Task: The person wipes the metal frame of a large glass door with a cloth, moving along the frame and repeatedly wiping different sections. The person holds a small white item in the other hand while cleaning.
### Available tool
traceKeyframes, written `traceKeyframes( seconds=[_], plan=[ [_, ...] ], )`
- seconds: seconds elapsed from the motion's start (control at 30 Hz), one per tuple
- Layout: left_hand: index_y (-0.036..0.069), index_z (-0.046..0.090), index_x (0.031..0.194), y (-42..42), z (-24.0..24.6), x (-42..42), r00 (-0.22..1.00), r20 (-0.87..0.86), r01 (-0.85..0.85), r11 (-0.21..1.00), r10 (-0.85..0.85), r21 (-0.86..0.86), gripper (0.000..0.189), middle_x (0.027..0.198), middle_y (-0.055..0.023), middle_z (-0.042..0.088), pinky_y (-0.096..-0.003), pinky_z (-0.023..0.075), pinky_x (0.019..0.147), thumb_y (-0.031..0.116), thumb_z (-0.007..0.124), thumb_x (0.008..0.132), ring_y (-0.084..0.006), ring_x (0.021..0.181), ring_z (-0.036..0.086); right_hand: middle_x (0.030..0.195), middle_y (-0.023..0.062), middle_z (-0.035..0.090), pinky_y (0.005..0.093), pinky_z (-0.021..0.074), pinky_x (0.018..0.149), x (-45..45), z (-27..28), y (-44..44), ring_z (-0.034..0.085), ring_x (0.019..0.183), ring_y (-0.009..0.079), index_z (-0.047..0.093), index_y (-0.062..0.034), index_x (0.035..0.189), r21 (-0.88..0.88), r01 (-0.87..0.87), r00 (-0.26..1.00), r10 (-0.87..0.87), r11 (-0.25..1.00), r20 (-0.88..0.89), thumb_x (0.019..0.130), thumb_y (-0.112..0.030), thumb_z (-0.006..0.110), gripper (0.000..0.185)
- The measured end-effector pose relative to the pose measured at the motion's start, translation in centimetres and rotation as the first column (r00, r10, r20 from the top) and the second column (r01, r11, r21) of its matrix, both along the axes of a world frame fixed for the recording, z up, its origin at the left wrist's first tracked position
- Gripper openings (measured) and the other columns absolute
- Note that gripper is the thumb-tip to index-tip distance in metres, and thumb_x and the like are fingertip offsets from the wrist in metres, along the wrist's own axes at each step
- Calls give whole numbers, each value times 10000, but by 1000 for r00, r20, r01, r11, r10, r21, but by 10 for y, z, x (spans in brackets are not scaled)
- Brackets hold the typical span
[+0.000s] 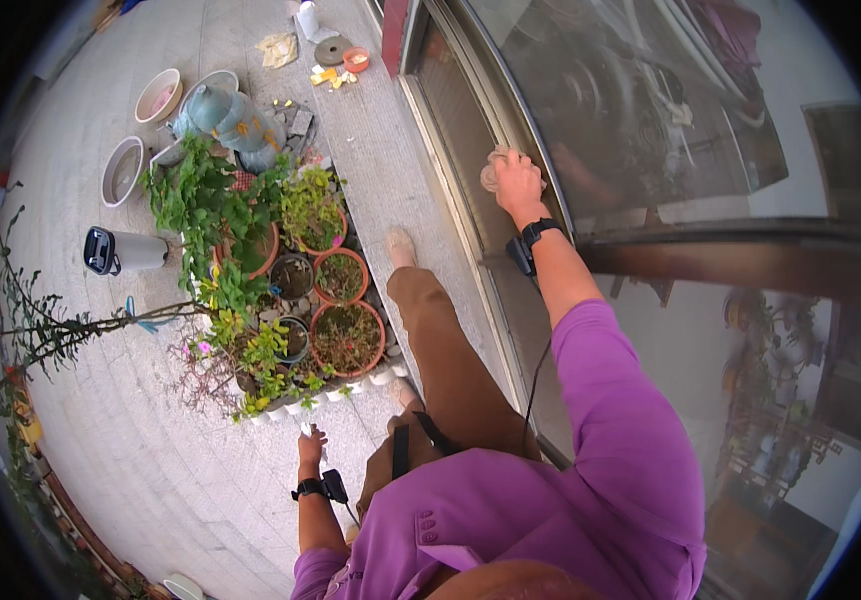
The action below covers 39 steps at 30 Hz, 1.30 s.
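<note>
My right hand (520,180) presses a crumpled beige cloth (489,177) to the metal frame (468,90) of a glass door or window. The cloth bunches out beyond my fingers, beside the edge of the large glass pane (588,97). Low at my left side, my left hand (312,450) hangs over the paving with its fingers curled round a small whitish object (306,428), mostly hidden and too small to identify. Both wrists wear black straps with a small device.
Potted plants (348,337) crowd a bed edged with white pieces, left of my legs. A stone ledge (408,172) bears my forward foot. Beyond are a lidded bin (134,250), basins (124,172), a blue-grey wrapped object (231,120), a cloth (277,49) and an orange bowl (356,60).
</note>
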<state>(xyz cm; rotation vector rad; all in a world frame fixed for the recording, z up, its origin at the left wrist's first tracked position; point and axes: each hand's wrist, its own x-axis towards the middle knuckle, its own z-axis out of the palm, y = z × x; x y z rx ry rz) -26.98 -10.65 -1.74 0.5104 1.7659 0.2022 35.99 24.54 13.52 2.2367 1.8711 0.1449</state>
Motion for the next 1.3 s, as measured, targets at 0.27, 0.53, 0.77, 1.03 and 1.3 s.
traceKeyframes(
  seconds=[0.27, 0.53, 0.77, 1.03, 1.3],
  plan=[
    [-82, 480, 1180, -70, 7, -43, 995, 9, -95, 995, 95, 0, 331, 988, -167, 591, -345, 570, 646, 96, 494, 901, -253, 844, 647, 1148, 114, 476, 460, 491, 828, -5, 0, -104, 531, 1036, 357, 584, -144, 1083, -26, 9, 999, -10, 1000, -40, 706, -59, 672, 397],
    [3, 461, 1260, -105, -5, -57, 994, 9, -112, 994, 112, 8, 395, 1007, -175, 634, -390, 527, 621, 209, 496, 925, -272, 812, 663, 1140, 116, 478, 453, 505, 819, -1, 11, -111, 550, 1023, 364, 577, -210, 1156, -114, 34, 992, -47, 993, -113, 711, -80, 680, 475],
    [51, 452, 1280, -111, -17, -57, 996, 25, -91, 996, 91, -15, 408, 1025, -162, 643, -403, 502, 600, 256, 498, 930, -281, 814, 664, 1069, 98, 515, 436, 497, 847, -8, 26, -91, 534, 1057, 330, 606, -144, 1074, -267, 119, 991, -132, 956, -31, 740, -164, 709, 350],
    [39, 440, 1298, -84, -38, -43, 994, 49, -99, 995, 97, 32, 432, 1038, -166, 637, -394, 505, 603, 251, 505, 929, -276, 826, 664, 994, 99, 564, 402, 457, 746, -4, 34, -88, 505, 1015, 281, 606, -157, 959, 176, 5, 951, -59, 984, 305, 817, -197, 566, 153],
    [34, 437, 1297, -40, -43, -14, 990, 83, -118, 992, 114, 51, 432, 1043, -166, 637, -384, 506, 615, 254, 498, 931, -276, 836, 665, 1092, 171, 565, 357, 455, 764, 4, 17, -56, 529, 947, 288, 609, -103, 1006, 227, 11, 923, -97, 974, 372, 826, -198, 556, 210]
  ],
)
